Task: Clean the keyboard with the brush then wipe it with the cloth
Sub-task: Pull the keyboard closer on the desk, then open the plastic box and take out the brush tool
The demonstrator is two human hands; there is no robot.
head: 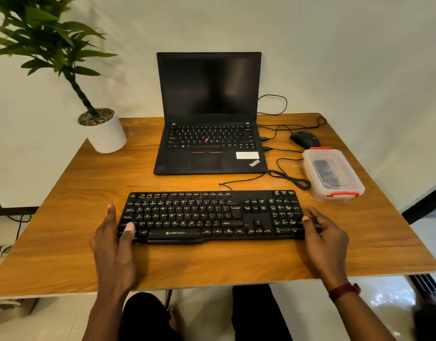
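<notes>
you are sitting with the keyboard (pixel 212 215) lying flat on the table (pixel 89 254) right in front of you, below the laptop (pixel 209 114), and you are framing it with both hands. your left hand (pixel 113 242) is laying its thumb (pixel 130 227) over the bottom left keys while the index finger (pixel 111 212) is running straight along the left edge; whether the other fingers are wrapping under, i cannot tell. your right hand (pixel 322 237) is grasping the right end, thumb on the edge and fingers curling round the side.

you are, by the look of it, squaring or steadying the keyboard, so the brushing is not yet under way. no brush or cloth is showing in the open. the clear lidded container (pixel 332 173) with red clips, sitting just behind the keyboard's right corner, is holding something dark, too unclear to name.

the next move is probably calling for freeing your right hand, reaching to that container and undoing both clips without dragging the cable (pixel 290 178) coiling beside it. keeping your left hand on the keyboard should be helping it stay put once bristles are working between the keys.
</notes>
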